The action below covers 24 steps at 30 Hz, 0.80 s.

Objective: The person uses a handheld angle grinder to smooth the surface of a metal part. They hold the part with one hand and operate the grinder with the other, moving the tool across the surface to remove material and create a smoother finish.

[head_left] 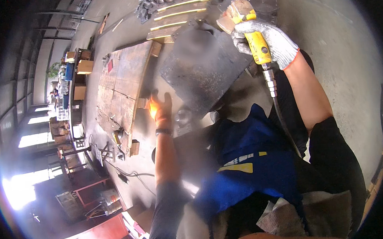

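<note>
Nearest the lower edge, a crumpled grey cloth (287, 217) with a coarse, felt-like surface lies against the person's dark clothing, and above it hangs a blue fabric apron (252, 163) with one yellow stripe across its front. Two forearms rise from here. On the person's left, the bare left hand (160, 107) has its fingers spread open and holds nothing; a dark band circles its wrist, and a bright orange glow lights the palm side so that its exact contact with anything beneath cannot be told. Just beside it on the right sits a dark, rough, scaled steel plate (202, 75), one slab with straight edges, tilted. On the person's right, the right hand (267, 43), in one knitted white work glove with an orange cuff, is closed firmly round the yellow plastic body of a pneumatic tool (257, 45), which stands above the plate's upper right corner; a ribbed metal coupling joins it to one black rubber hose (284, 120) running down past the apron. Farther left, a long table (123, 86) with a rusty brown metal top stands on the smooth grey concrete floor (336, 51). Beyond, at the top, three long metal bars (177, 14) with bright yellow-lit edges lie side by side
</note>
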Motion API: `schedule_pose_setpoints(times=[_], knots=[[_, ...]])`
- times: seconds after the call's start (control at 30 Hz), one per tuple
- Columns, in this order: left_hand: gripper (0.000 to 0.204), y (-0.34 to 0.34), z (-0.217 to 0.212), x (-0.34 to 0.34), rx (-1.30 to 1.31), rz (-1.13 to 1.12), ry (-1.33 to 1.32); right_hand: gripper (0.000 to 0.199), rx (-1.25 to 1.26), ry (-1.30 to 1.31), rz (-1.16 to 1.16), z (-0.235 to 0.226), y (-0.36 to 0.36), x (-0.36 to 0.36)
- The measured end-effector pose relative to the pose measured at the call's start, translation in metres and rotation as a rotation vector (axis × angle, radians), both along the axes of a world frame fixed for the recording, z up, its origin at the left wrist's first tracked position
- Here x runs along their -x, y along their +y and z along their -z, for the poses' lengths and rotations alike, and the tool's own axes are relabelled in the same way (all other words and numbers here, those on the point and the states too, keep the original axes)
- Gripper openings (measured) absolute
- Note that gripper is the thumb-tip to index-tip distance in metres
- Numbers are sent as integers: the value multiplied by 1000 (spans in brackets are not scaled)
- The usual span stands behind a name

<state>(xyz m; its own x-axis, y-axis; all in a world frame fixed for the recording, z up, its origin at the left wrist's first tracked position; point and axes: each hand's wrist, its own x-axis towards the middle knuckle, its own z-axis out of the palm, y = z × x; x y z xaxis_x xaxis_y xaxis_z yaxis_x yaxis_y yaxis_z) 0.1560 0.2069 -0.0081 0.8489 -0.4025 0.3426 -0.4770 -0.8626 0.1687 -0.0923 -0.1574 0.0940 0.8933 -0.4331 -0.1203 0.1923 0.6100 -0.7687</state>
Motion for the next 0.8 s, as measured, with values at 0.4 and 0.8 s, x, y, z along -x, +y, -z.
schedule_pose_setpoints(times=[0.4, 0.8], knots=[[67, -202, 27, -74, 11, 173, 361, 22, -211, 55, -7, 18, -15, 25], [45, -215, -15, -4, -69, 159, 450, 27, -112, 182, 32, 15, -29, 36]])
